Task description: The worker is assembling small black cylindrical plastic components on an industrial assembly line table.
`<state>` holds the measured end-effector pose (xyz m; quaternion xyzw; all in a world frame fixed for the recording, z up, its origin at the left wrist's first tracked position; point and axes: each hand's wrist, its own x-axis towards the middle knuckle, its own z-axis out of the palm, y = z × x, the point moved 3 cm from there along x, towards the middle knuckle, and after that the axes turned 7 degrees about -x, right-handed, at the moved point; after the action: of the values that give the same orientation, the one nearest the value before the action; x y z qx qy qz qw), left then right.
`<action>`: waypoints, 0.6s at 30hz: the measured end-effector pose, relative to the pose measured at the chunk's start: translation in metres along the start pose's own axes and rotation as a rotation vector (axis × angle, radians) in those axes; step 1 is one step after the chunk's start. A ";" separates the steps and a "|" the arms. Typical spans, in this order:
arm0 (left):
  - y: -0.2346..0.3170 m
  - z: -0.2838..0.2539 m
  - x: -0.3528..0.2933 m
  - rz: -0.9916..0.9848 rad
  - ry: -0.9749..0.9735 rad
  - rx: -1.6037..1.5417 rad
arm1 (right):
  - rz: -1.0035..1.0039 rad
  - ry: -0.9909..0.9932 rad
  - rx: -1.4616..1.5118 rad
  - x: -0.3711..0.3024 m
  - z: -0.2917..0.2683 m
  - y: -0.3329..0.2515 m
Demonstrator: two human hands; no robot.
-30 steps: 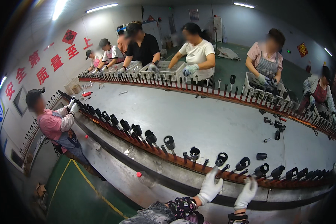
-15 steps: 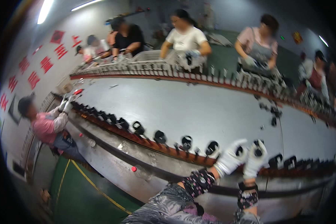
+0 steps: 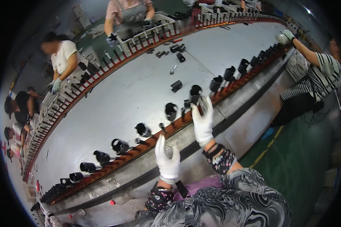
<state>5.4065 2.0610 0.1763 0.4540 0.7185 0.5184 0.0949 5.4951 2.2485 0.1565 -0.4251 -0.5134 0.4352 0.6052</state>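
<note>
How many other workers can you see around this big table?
5 at least: a person in stripes at right, one in pink at top, one in white upper left, two at far left. Others may be hidden.

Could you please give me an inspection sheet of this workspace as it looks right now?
Surface: a long grey conveyor table edged by an orange-brown rail of pegs.
Job's things: black cup-shaped parts sit on the pegs in a row along the near rail.
Clutter: loose black parts lie on the grey top, more near the far rail.
Hands: both in white gloves; left hand raised over the near rail with a small clear piece at its fingers; right hand at a black part on the rail.
Cables: nothing seen.
Surroundings: other workers stand around the line; green floor with a yellow line.
</note>
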 end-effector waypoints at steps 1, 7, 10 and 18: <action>0.019 0.003 0.020 0.098 0.023 0.047 | -0.104 0.038 -0.080 0.018 -0.001 -0.016; 0.031 0.005 0.130 -0.002 0.068 -0.272 | -0.109 -0.345 -0.016 0.042 0.063 -0.045; 0.009 -0.008 0.126 0.063 0.189 -0.276 | -0.419 -0.226 -0.145 0.025 0.069 -0.057; -0.006 -0.018 0.100 -0.095 0.465 -0.453 | -0.172 -0.477 -0.311 -0.019 0.060 -0.042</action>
<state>5.3350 2.1236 0.2127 0.2567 0.6076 0.7498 0.0512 5.4376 2.2231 0.1987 -0.3534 -0.7358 0.3863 0.4295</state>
